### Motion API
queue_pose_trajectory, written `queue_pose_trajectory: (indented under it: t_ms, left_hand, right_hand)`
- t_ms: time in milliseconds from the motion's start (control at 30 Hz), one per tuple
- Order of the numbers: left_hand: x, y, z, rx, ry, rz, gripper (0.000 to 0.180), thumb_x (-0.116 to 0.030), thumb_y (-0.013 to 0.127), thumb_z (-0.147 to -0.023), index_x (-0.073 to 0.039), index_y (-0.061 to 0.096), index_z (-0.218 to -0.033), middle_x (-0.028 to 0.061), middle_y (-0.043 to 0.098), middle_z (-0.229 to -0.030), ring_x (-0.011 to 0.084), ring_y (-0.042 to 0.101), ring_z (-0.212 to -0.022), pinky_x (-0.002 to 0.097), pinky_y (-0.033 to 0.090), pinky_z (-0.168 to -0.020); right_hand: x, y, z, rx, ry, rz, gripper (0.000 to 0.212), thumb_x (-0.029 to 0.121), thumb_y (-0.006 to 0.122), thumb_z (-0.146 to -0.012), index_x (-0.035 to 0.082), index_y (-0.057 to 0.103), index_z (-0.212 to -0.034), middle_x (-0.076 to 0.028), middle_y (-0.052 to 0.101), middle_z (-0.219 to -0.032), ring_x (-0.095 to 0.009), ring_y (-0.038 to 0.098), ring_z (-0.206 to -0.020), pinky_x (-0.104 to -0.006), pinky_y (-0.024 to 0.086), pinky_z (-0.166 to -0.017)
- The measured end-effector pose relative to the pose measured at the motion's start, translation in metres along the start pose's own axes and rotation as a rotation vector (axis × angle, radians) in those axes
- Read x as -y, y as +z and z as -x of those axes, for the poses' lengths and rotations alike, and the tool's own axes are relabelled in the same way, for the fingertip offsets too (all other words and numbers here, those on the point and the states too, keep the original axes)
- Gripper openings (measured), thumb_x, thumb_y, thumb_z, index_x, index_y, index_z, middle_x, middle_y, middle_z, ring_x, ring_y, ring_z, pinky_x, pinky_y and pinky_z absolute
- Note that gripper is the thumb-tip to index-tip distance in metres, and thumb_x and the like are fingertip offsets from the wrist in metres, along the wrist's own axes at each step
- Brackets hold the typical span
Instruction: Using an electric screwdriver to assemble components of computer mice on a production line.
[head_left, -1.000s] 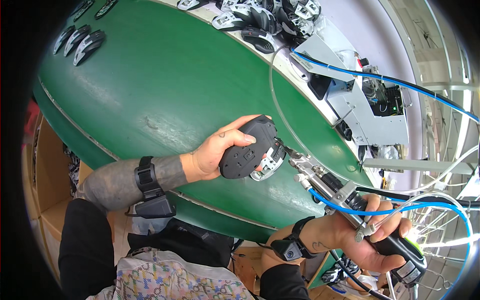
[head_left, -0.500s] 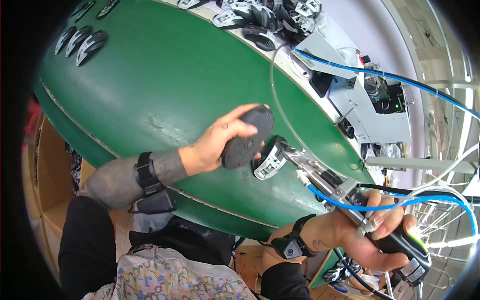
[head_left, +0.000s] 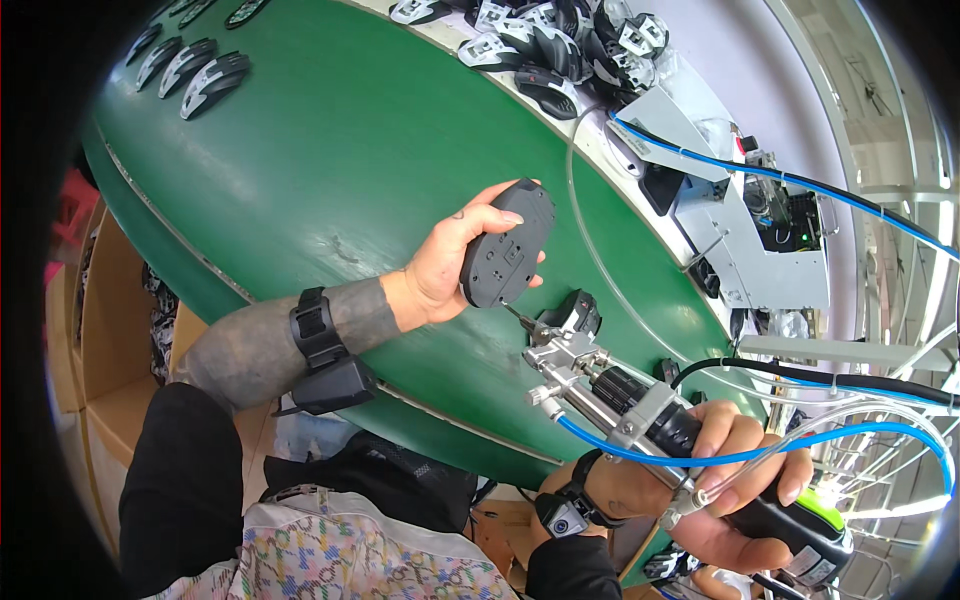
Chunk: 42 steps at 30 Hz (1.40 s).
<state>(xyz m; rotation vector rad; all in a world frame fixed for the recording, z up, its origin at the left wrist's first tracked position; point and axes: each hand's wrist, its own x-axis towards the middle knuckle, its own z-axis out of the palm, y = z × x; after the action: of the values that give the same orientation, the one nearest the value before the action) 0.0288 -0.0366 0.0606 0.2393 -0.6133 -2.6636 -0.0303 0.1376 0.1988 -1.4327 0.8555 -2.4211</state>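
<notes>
My left hand (head_left: 436,268) grips a black computer mouse (head_left: 507,243), its underside turned up toward me, thumb across one side. My right hand (head_left: 728,440) is wrapped round a powered screwdriver (head_left: 620,395) with a metal, screw-feed front end and a black body. The thin bit meets the mouse's near end, at or close to a screw hole; exact contact is too small to tell. On the green table (head_left: 330,190), just beyond the tool's head, lies another mouse or mouse part (head_left: 578,310), partly hidden by the tool.
Black-and-silver mouse shells (head_left: 214,86) stand in a row at the far left. More are piled (head_left: 540,50) on a white ledge at the back. A white machine (head_left: 765,262) is at the right. Blue hose (head_left: 640,458) and clear tubing trail from the tool. Cardboard boxes (head_left: 130,370) sit at lower left.
The screwdriver has moved left and its tip now reaches the mouse's near end. My left hand has tilted the mouse so its underside faces me more squarely.
</notes>
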Motion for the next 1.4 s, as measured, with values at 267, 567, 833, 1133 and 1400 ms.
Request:
queue_pose_trajectory:
  t_ms: [267,567,833,1133,1400]
  left_hand:
    - [0.001,0.007,0.009,0.012,-0.004,0.068,0.05,-0.019,0.05,-0.08,-0.009,0.038,-0.128,0.0105,0.049,-0.108,0.0223,0.055,-0.087,0.0391,0.053,-0.073]
    - [0.008,-0.015,-0.008,-0.2,-0.042,-0.03,0.052,-0.024,0.054,-0.08,-0.01,0.038,-0.127,0.0085,0.049,-0.103,0.0197,0.055,-0.085,0.0382,0.053,-0.072]
    - [0.019,-0.008,0.0,-0.1,-0.106,-0.017,0.05,-0.022,0.054,-0.08,-0.009,0.04,-0.126,0.0082,0.05,-0.101,0.0195,0.055,-0.084,0.037,0.053,-0.07]
    - [0.025,-0.002,0.004,-0.006,-0.129,-0.06,0.053,-0.02,0.049,-0.081,-0.009,0.035,-0.131,0.0116,0.048,-0.11,0.0242,0.056,-0.089,0.0424,0.052,-0.076]
    - [0.02,0.001,0.004,-0.041,-0.1,-0.416,0.051,-0.013,0.057,-0.081,-0.008,0.039,-0.129,0.0129,0.051,-0.109,0.019,0.059,-0.08,0.0298,0.052,-0.068]
  right_hand:
    - [-0.005,-0.002,0.0,0.076,0.045,-0.025,0.042,0.041,0.064,-0.079,0.007,0.046,-0.095,-0.002,0.05,-0.061,-0.016,0.05,-0.056,-0.0287,0.037,-0.06]
    - [0.006,-0.005,-0.003,0.03,0.029,0.003,0.04,0.036,0.066,-0.077,0.007,0.047,-0.096,-0.001,0.049,-0.062,-0.013,0.049,-0.057,-0.0235,0.036,-0.056]
    - [0.004,0.006,0.004,-0.014,-0.014,0.0,0.039,0.038,0.066,-0.076,0.007,0.047,-0.093,0.0,0.049,-0.058,-0.013,0.049,-0.054,-0.0252,0.038,-0.055]
    - [-0.001,0.01,0.006,0.008,0.037,0.011,0.041,0.04,0.064,-0.079,0.007,0.046,-0.095,0.0,0.048,-0.059,-0.014,0.049,-0.055,-0.0269,0.035,-0.058]
    - [-0.005,0.006,-0.002,0.065,0.071,0.015,0.044,0.042,0.063,-0.08,0.007,0.044,-0.097,-0.001,0.05,-0.06,-0.013,0.049,-0.052,-0.0262,0.036,-0.055]
